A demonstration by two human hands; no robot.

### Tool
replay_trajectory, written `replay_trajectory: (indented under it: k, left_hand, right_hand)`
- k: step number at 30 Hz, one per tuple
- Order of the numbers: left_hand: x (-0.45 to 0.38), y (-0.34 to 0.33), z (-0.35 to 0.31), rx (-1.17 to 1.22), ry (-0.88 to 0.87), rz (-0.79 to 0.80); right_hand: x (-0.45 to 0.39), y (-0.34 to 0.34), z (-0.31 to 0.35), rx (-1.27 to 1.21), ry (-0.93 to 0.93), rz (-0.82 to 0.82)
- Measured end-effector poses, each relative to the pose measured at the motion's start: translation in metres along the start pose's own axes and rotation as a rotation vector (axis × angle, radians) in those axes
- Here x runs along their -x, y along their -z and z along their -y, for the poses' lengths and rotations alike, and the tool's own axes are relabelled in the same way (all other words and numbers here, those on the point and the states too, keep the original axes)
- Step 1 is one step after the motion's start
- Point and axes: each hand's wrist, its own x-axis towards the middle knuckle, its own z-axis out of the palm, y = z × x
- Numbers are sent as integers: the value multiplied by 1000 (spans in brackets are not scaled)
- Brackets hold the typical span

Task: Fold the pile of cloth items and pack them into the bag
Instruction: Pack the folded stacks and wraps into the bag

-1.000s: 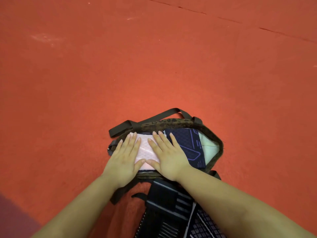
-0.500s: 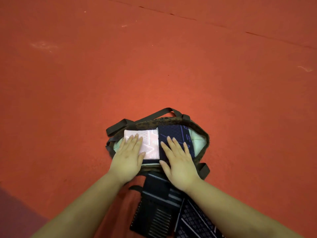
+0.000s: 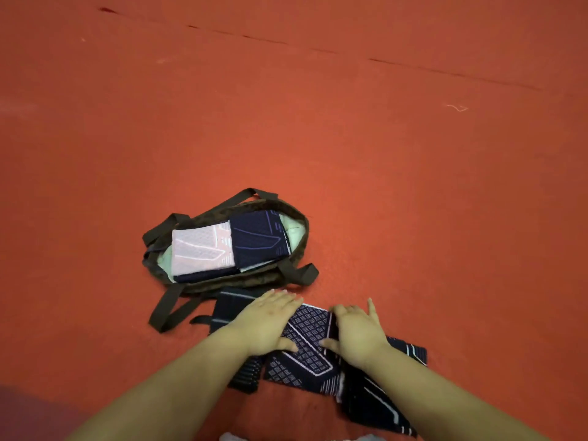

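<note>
In the head view, the person is reaching both bare arms down over a red floor [image 3: 381,154]. The left hand [image 3: 265,323] is lying flat with straight, relaxed fingers on the remaining dark cloths, gripping nothing. The right hand [image 3: 358,334] is resting just beside it, its fingers spread; its thumb side seems to be meeting the edge of the grid-patterned navy cloth [image 3: 307,340] that is lying between the two hands, though whether it is pinching that edge cannot be told.

Under and around the hands, several flat cloth pieces are overlapping: a striped dark cloth [image 3: 230,305] is showing beyond and to the left of the left hand, and a line-patterned dark cloth [image 3: 381,405] is spreading below the right wrist. Just beyond the fingertips of the left hand, the dark olive tote bag [image 3: 296,224] is lying open on the floor with its straps [image 3: 168,308] trailing toward the person. Inside it, a folded pink cloth [image 3: 202,249] and a folded navy cloth [image 3: 256,238] are sitting side by side on a pale lining.

These cloths are looking thin, light and limp, so they are likely to sag and unfold if lifted by one corner. Taking the grid-patterned piece by two corners of one edge, or sliding flat palms under a finished fold, is probably the safest way to keep it square. Nothing here is looking fragile or slippery, and the bag's soft wall is likely to give when a fold is pressed in.
</note>
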Motion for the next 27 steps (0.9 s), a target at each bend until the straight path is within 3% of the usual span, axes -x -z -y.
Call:
replay_trajectory:
  k: [3, 9, 12, 15, 19, 23, 27]
  left_hand:
    - [-9, 1, -7, -34, 17, 19]
    - [-17, 4, -19, -209, 45, -46]
    - [-13, 10, -11, -168, 17, -94]
    - [-1, 18, -1, 126, -1, -59]
    - [25, 35, 10, 788, 129, -3]
    - [43, 40, 26, 1342, 262, -161]
    - [46, 53, 46, 1287, 424, -459]
  right_hand:
    - [1, 0, 3, -67, -25, -83]
    - [2, 1, 4, -45, 2, -54]
    - [10, 2, 3, -256, 59, -57]
    - [19, 9, -3, -641, 65, 2]
    - [24, 31, -5, -1089, 90, 56]
    - [8, 61, 17, -1208, 108, 42]
    - [-34, 81, 56, -1093, 159, -91]
